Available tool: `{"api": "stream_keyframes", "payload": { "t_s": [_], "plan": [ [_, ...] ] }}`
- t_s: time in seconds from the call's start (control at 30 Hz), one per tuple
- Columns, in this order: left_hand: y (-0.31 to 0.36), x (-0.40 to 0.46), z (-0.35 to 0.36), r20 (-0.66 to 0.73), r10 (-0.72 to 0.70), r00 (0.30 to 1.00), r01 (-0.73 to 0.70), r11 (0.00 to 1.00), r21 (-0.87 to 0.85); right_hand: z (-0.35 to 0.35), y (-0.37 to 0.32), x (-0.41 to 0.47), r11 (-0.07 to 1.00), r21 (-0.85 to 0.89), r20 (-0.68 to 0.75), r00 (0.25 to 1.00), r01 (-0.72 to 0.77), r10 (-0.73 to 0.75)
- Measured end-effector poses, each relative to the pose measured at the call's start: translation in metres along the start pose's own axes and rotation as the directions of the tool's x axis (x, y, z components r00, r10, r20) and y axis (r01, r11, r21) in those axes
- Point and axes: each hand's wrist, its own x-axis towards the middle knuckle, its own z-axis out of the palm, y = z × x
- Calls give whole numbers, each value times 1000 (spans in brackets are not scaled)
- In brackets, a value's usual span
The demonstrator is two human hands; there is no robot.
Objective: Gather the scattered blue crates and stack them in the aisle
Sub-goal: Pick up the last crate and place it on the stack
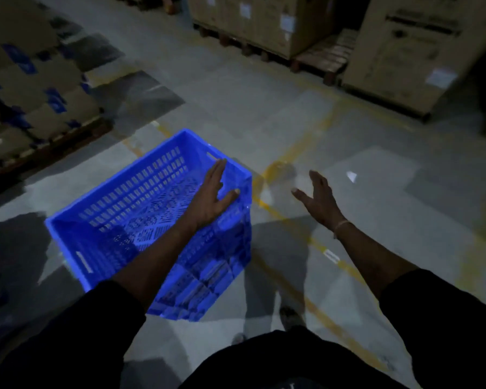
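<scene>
One blue perforated crate stands open side up on the grey floor at centre left, tilted in the view. My left hand reaches across it with straight fingers, the thumb lying on the crate's right rim. To the right of the crate, my right hand hovers over the floor with fingers spread and holds nothing. No other blue crate is visible.
Stacked cardboard boxes on a pallet fill the left side. More large cartons on wooden pallets line the far right. Yellow floor lines cross the aisle. A small white scrap lies on the floor.
</scene>
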Motion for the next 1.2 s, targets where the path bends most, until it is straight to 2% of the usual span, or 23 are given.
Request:
{"api": "stream_keyframes", "payload": {
  "t_s": [0.1,0.23,0.3,0.5,0.63,0.7,0.97,1.2],
  "plan": [
    [6,13,32,110,96,989,-96,995,-7,-17,30,-46,994,18,-78,991,-110,112],
    [25,15,86,217,122,969,-89,984,-153,-45,69,-107,970,50,-189,952,-236,241],
    [33,19,113,287,145,947,-108,984,-141,-62,87,-137,952,83,-241,921,-293,305],
    [70,33,204,502,270,822,-244,963,-118,-117,155,-213,899,164,-392,809,-406,437],
    [117,30,282,601,271,752,-221,963,-157,-156,201,-272,853,269,-485,701,-448,522],
    [146,26,325,641,313,701,-259,949,-181,-176,226,-306,830,292,-520,650,-475,554],
    [281,5,497,782,411,468,-265,910,-319,-252,317,-448,739,390,-629,427,-549,650],
    [381,-39,619,856,468,221,-313,865,-392,-288,361,-550,622,531,-665,172,-576,727]
  ]
}}
